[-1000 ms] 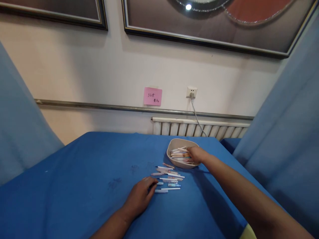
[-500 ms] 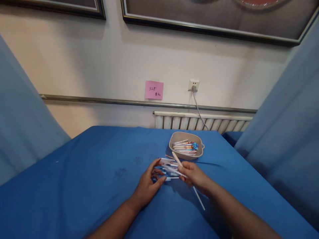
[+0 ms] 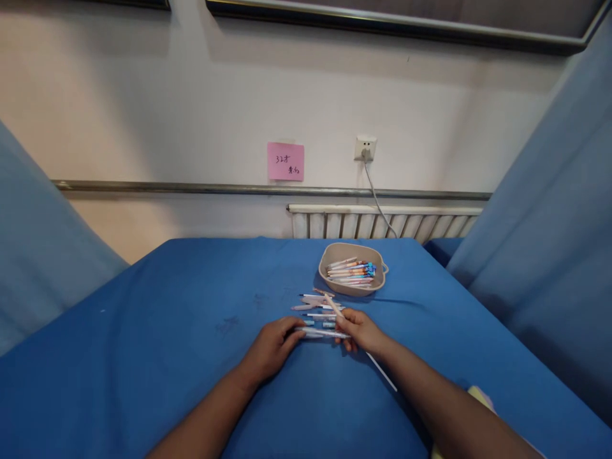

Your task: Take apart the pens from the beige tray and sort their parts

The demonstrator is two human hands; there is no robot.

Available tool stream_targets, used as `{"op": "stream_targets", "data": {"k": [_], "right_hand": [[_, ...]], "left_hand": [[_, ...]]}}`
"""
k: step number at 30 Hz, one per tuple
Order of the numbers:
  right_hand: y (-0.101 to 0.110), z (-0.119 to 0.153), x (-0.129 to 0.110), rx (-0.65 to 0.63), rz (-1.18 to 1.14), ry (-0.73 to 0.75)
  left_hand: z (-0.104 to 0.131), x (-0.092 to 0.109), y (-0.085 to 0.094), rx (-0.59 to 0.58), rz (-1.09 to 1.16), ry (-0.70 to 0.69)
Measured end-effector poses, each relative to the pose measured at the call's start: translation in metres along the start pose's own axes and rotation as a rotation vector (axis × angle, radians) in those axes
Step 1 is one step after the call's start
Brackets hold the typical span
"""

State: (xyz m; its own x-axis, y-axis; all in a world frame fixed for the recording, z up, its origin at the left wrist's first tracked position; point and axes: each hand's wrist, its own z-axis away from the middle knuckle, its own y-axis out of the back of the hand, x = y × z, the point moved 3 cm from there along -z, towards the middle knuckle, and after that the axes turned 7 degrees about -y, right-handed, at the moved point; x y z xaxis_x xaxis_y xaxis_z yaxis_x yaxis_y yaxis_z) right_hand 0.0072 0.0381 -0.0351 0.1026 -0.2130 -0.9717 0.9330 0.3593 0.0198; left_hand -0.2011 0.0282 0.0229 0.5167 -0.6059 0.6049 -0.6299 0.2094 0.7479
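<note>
My right hand (image 3: 359, 333) is closed around a pale pen (image 3: 332, 305), whose end points up and left out of the fist. A thin white stick (image 3: 382, 371) sticks out below the same hand; whether it is part of that pen I cannot tell. Between both hands lie whitish pens (image 3: 319, 333), side by side. My left hand (image 3: 275, 344) pinches their left ends between thumb and fingers, and their right ends reach the right hand's fingers. Just beyond, several loose pens (image 3: 310, 306) rest on the blue cloth, partly hidden behind the right hand.
Behind the loose pens stands a beige basket (image 3: 326, 280) with several pens in it. A blue cloth (image 3: 191, 287) covers the table. Something yellowish (image 3: 480, 396) shows beside my right forearm. Blue curtains (image 3: 549, 223) hang at both sides; a radiator (image 3: 344, 223) is on the wall behind.
The left hand has gone from loosely curled round the pens to pinching their left ends. The pens now lie lower, nearer me, and the loose ones behind are exposed. The view has tipped down.
</note>
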Motion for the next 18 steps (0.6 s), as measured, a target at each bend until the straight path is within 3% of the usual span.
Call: {"op": "stream_targets", "data": {"k": [5, 13, 18], "right_hand": [[0.003, 0.002, -0.001, -0.016, 0.04, -0.017], [0.002, 0.003, -0.004, 0.02, 0.108, 0.126], [-0.001, 0.006, -0.005, -0.026, 0.119, 0.112]], "left_hand": [[-0.001, -0.001, 0.003, -0.011, -0.018, 0.026], [0.0, 0.003, 0.004, -0.191, -0.205, 0.118], [0.002, 0.011, 0.006, -0.108, -0.129, 0.061]]}}
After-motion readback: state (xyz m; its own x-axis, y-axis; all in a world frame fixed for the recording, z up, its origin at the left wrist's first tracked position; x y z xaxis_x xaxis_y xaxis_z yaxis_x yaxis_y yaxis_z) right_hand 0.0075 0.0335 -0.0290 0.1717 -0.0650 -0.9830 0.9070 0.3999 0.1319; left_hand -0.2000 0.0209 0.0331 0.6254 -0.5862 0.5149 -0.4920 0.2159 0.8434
